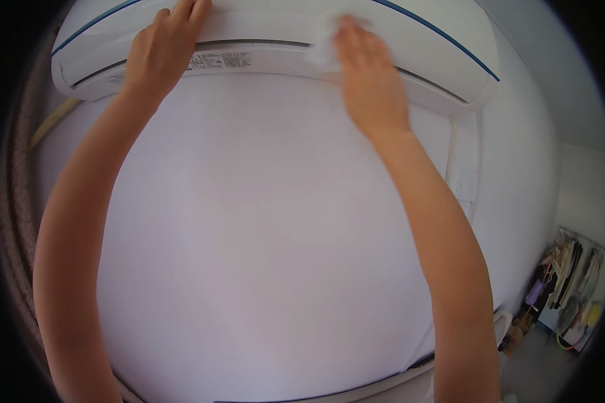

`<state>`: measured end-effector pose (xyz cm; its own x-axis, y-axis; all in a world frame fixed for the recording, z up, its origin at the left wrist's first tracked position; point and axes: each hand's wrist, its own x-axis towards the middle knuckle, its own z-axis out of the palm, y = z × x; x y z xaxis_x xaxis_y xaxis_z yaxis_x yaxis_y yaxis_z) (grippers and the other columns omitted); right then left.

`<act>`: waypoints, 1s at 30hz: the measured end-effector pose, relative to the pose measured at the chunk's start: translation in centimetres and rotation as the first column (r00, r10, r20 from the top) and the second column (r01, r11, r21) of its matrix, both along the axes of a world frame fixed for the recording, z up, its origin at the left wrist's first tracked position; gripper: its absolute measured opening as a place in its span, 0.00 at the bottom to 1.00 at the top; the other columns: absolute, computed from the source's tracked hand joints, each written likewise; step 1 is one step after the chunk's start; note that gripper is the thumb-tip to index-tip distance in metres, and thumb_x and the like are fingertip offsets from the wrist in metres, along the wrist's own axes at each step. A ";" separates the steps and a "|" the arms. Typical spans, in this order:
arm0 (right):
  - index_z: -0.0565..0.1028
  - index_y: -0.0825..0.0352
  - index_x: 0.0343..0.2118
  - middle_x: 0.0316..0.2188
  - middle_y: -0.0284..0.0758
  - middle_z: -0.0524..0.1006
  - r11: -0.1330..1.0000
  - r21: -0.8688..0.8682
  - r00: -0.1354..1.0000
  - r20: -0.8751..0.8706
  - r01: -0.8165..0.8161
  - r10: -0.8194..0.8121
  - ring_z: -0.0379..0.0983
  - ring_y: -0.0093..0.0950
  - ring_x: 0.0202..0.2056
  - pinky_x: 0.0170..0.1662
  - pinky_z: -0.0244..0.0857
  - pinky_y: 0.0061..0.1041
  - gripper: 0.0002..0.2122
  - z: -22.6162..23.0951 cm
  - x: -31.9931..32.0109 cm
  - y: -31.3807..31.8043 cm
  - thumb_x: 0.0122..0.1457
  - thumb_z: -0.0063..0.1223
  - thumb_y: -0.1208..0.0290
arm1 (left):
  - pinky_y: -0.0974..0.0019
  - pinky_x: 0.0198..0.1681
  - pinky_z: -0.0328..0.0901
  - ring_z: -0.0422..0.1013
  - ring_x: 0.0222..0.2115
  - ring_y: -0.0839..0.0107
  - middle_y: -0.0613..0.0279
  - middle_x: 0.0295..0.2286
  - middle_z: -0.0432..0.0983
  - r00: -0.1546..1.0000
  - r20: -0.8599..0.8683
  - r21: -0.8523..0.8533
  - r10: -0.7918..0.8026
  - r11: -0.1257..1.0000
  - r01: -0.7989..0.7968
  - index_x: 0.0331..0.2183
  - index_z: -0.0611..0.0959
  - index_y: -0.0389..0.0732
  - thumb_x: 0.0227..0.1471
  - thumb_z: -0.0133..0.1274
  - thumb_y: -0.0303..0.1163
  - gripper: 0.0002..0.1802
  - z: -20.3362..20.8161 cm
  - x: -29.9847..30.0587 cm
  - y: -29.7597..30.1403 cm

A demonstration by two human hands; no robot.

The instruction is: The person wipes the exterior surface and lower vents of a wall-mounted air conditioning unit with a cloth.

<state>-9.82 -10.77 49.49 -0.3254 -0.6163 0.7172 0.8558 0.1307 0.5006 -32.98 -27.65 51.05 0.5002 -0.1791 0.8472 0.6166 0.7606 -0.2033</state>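
Note:
A white wall-mounted air conditioner (pixel 269 30) with blue trim lines spans the upper part of the head view. My left hand (pixel 163 54) rests against its front panel, left of the middle. The fingers reach upward, partly spread, and their tips are at or beyond the upper edge of the picture. On the right half of the unit, my right hand (pixel 375 84) presses a white cloth (pixel 325 47) to the panel and its lower edge. Motion smears that hand's fingers and the cloth.
Below the unit is a bare white wall (pixel 269 215). A beige pipe (pixel 54 121) leaves the unit's left end beside a patterned curtain (pixel 20 201). Clothes (pixel 568 275) hang on a rack at the far right. A pale edge with a dark line (pixel 356 393) runs along the bottom.

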 end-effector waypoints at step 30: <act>0.56 0.72 0.57 0.59 0.47 0.54 0.834 -0.197 0.778 -0.516 -0.515 0.358 0.48 0.40 0.60 0.61 0.41 0.38 0.28 5.7 18.7 7.0 0.61 0.36 0.54 | 0.66 0.34 0.73 0.70 0.35 0.65 0.63 0.39 0.65 0.996 -0.005 0.013 -0.084 0.996 0.084 0.42 0.66 0.40 0.35 0.57 0.19 0.28 0.4 -0.2 0.7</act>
